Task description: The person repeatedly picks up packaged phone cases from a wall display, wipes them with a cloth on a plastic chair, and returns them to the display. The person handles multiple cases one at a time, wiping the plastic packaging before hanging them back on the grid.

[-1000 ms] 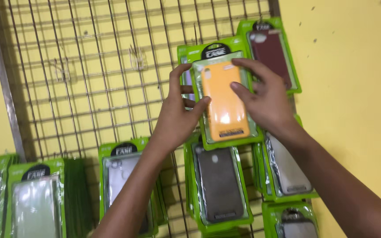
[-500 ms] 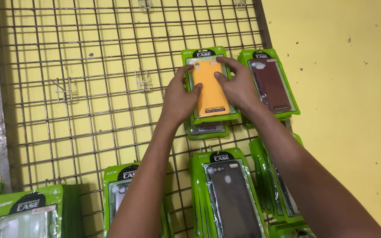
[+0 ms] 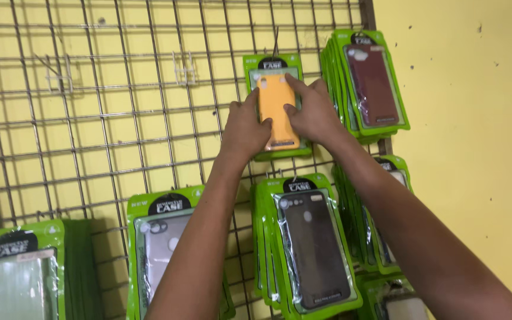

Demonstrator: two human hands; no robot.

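Orange phone case pack (image 3: 277, 106) pressed flat against the wire grid (image 3: 120, 118) under both my hands.

My left hand (image 3: 245, 127) lies at 8 o'clock on the pack, fingers spread loosely on its edge; my right hand (image 3: 309, 112) covers its 4 o'clock side, fingers laid flat across the front, pressing more than pinching. I cannot tell whether the pack's hole sits on the thin hook (image 3: 275, 41) at 12 o'clock. If it does not, I judge it could slide off onto the black case packs (image 3: 309, 249) at 6 o'clock, or nudge the maroon stack (image 3: 371, 83) at 3 o'clock.
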